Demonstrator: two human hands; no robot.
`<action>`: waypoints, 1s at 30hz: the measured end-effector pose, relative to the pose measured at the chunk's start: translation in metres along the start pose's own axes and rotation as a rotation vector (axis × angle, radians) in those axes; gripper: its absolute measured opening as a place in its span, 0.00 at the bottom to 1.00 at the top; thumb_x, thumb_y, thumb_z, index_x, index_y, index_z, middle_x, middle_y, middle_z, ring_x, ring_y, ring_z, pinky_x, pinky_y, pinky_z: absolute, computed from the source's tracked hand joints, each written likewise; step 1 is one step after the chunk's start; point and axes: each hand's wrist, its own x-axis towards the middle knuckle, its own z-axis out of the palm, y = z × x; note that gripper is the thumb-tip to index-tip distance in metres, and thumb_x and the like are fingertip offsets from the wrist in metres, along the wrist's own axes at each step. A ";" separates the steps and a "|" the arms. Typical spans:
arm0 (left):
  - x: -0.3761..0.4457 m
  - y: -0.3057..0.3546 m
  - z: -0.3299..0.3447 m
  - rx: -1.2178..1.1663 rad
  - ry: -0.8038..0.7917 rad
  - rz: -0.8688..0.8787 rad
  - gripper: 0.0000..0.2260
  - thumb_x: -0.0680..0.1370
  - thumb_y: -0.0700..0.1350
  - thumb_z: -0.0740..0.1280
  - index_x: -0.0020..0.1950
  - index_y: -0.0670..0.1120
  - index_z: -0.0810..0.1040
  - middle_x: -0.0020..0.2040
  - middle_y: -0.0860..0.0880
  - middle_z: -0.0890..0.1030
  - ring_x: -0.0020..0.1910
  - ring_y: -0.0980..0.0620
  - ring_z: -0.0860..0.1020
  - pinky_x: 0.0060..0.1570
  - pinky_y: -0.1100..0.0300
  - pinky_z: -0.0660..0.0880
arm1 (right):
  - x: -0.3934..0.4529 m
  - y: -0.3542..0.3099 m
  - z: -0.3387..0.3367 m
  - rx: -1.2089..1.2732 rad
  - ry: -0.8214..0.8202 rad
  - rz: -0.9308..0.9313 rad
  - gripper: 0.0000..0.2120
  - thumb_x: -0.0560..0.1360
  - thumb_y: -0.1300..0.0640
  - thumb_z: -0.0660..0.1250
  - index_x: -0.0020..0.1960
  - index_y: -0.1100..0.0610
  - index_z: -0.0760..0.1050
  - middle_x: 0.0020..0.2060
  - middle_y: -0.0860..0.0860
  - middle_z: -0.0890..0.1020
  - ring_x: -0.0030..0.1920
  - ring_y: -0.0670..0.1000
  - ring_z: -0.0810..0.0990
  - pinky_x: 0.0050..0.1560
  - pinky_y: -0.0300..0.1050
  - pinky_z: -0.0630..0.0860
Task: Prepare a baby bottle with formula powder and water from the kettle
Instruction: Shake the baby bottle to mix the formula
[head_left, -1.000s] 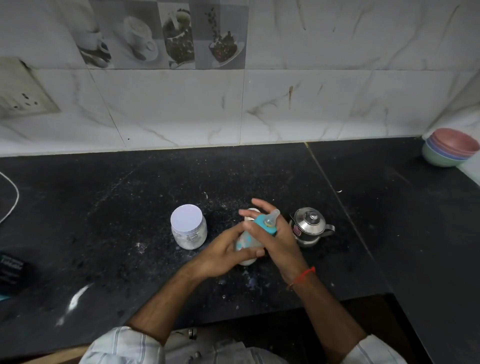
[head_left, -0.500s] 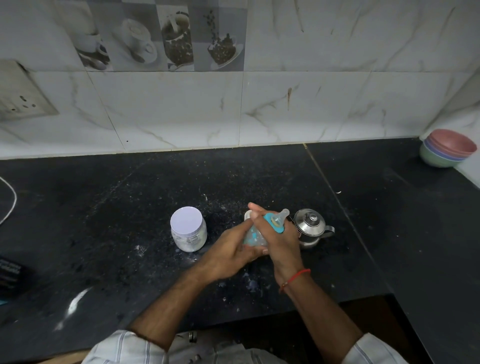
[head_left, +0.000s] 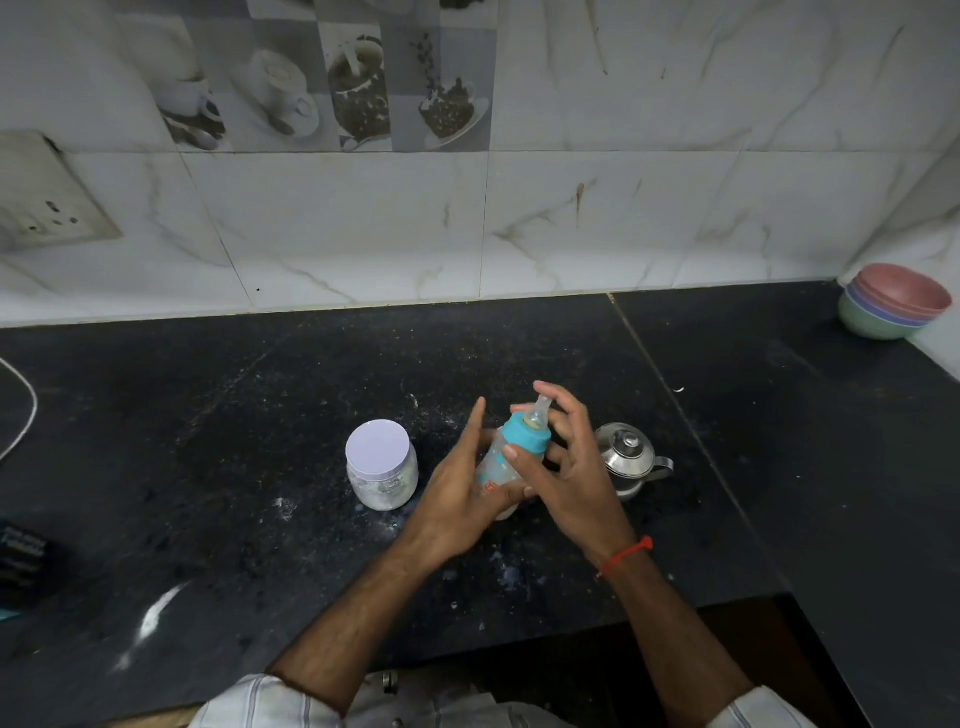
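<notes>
The baby bottle (head_left: 506, 460), clear with a teal collar and a pale nipple, is tilted up to the right above the black counter (head_left: 218, 441). It lies between my two palms. My left hand (head_left: 457, 499) presses its left side and base with the fingers stretched out. My right hand (head_left: 574, 467) presses its right side, thumb on the collar, fingers spread. The formula jar (head_left: 382, 465), with a white lid on, stands just left of my hands. The small steel kettle (head_left: 631, 460), lid on, stands just right of them.
Stacked coloured bowls (head_left: 893, 306) sit at the back right corner. A white cable (head_left: 23, 415) and a dark packet (head_left: 23, 564) lie at the left edge. Spilled white powder (head_left: 156, 618) streaks the counter near its front edge. A tiled wall stands behind.
The bottle has tipped with the nipple rising up and to the right. My right hand's fingers have spread apart, and my left fingers have stretched up along the bottle.
</notes>
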 end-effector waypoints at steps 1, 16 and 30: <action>0.001 -0.001 -0.001 0.005 0.016 0.000 0.51 0.74 0.55 0.78 0.85 0.56 0.44 0.71 0.64 0.72 0.66 0.67 0.74 0.61 0.71 0.72 | 0.000 -0.001 -0.001 -0.006 -0.003 0.004 0.33 0.76 0.63 0.75 0.73 0.41 0.66 0.64 0.50 0.81 0.61 0.55 0.84 0.61 0.63 0.81; -0.017 0.016 -0.035 -0.201 0.069 0.194 0.50 0.67 0.60 0.78 0.82 0.63 0.51 0.82 0.61 0.58 0.66 0.57 0.79 0.52 0.49 0.83 | -0.005 -0.021 0.019 0.791 0.373 0.279 0.31 0.76 0.54 0.71 0.76 0.48 0.65 0.63 0.56 0.82 0.59 0.58 0.86 0.53 0.56 0.85; -0.035 -0.011 -0.056 -0.029 0.263 0.199 0.24 0.80 0.58 0.69 0.75 0.59 0.70 0.76 0.60 0.67 0.58 0.54 0.82 0.44 0.57 0.81 | -0.034 -0.087 0.037 0.045 0.680 -0.549 0.43 0.71 0.67 0.79 0.75 0.47 0.57 0.71 0.47 0.69 0.65 0.57 0.79 0.60 0.48 0.82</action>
